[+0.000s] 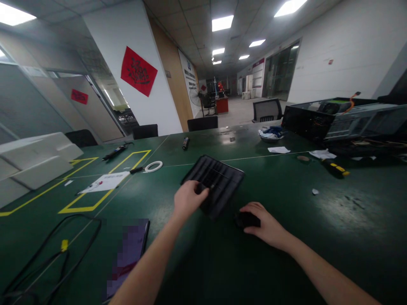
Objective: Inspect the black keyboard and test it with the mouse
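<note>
Along the left edge of the green-topped desk (pixel 280 190) sit white, foam-like blocks (pixel 38 169), perhaps put there to leave the middle free. Near the near-left corner lies a loop of thin black cable (pixel 98 237); a flat, dark purple rectangular thing (pixel 132 250) rests by the near edge, left of centre. My left hand (pixel 190 199) has thumb and fingers closed on a square, black, ribbed panel (pixel 222 180) around the desk's middle. It looks tilted, probably so I can get a grip on its face; blur hides exactly what I pinch. Just right of it, my right hand (pixel 262 224) curls round a small, black, rounded object (pixel 250 220), seemingly steadying it low over the desk; whether it touches the top, I cannot tell. Toward the right edge lies a yellow-and-black handled tool (pixel 336 168).
</note>
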The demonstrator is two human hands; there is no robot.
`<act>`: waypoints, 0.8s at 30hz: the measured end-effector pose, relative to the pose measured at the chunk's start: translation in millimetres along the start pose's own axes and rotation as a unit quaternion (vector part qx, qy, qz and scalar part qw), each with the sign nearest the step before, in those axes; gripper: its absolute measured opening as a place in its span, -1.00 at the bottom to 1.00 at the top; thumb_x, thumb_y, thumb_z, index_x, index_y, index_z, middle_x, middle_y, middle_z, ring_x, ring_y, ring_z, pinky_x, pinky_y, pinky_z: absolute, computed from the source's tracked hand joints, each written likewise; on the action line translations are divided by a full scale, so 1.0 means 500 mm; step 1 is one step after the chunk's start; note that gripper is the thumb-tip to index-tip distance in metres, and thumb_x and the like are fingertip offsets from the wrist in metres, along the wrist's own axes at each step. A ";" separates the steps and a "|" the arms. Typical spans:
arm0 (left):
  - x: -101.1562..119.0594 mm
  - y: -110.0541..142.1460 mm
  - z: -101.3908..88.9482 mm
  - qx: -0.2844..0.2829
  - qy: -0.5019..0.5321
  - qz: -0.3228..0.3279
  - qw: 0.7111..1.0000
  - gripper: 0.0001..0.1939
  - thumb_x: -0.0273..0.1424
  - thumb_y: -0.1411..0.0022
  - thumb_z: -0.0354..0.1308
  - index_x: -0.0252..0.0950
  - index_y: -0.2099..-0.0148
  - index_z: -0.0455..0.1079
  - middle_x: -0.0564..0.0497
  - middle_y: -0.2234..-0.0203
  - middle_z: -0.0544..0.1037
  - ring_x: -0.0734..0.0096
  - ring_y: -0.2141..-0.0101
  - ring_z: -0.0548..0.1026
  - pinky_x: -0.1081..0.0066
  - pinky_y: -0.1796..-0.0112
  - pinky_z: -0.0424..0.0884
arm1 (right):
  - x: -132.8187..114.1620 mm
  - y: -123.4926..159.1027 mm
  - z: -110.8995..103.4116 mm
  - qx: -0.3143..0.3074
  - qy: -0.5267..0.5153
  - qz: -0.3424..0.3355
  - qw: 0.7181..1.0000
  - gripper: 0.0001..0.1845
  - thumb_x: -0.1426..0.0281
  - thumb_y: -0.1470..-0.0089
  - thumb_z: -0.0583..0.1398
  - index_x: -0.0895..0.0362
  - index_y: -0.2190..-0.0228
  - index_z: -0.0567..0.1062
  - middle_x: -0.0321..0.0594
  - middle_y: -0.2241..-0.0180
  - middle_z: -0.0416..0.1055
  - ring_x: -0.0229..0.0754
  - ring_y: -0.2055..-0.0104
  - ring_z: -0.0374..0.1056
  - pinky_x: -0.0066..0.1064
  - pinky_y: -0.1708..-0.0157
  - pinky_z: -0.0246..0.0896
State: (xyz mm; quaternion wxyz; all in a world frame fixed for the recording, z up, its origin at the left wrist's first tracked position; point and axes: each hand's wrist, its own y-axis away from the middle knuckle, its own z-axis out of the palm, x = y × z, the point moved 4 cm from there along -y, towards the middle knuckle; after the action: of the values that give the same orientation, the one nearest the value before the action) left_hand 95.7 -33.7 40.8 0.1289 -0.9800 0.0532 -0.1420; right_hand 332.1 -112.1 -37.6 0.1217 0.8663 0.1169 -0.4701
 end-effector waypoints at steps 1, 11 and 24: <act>-0.043 -0.033 -0.013 -0.004 -0.038 -0.055 0.998 -0.56 -0.06 -0.04 -0.03 -0.31 0.26 0.41 -0.10 0.34 0.50 0.21 0.30 0.45 0.36 0.35 0.31 | -0.001 -0.001 0.001 0.001 -0.007 0.000 1.000 -0.48 0.29 0.12 0.21 -0.03 0.06 0.27 -0.26 -0.05 0.11 -0.11 -0.11 0.03 -0.14 -0.09 0.03; -0.305 -0.134 -0.019 -0.051 -0.151 -0.281 0.946 -0.47 -0.11 -0.01 0.00 -0.51 0.24 0.46 -0.40 0.23 0.49 -0.11 0.20 0.45 0.19 0.33 0.36 | -0.011 -0.001 0.002 -0.017 -0.044 0.003 0.999 -0.52 0.25 0.13 0.20 -0.06 0.10 0.30 -0.27 -0.02 0.11 -0.12 -0.06 0.08 -0.14 -0.06 0.08; -0.163 0.064 0.043 -0.035 -0.139 0.016 0.990 -0.42 -0.74 0.00 -0.23 -0.47 -0.08 0.22 -0.22 -0.05 0.29 0.30 -0.05 0.26 0.34 -0.04 0.16 | -0.007 -0.003 0.004 -0.011 -0.020 -0.002 1.000 -0.50 0.24 0.15 0.22 -0.08 0.09 0.30 -0.29 -0.04 0.11 -0.11 -0.08 0.05 -0.12 -0.08 0.02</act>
State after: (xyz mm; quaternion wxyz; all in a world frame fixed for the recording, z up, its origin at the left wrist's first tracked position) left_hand 22.0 -48.0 -9.1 0.1034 -0.9931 0.0556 -0.0005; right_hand 328.3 -111.8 -35.9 0.1322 0.8549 0.1212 -0.4867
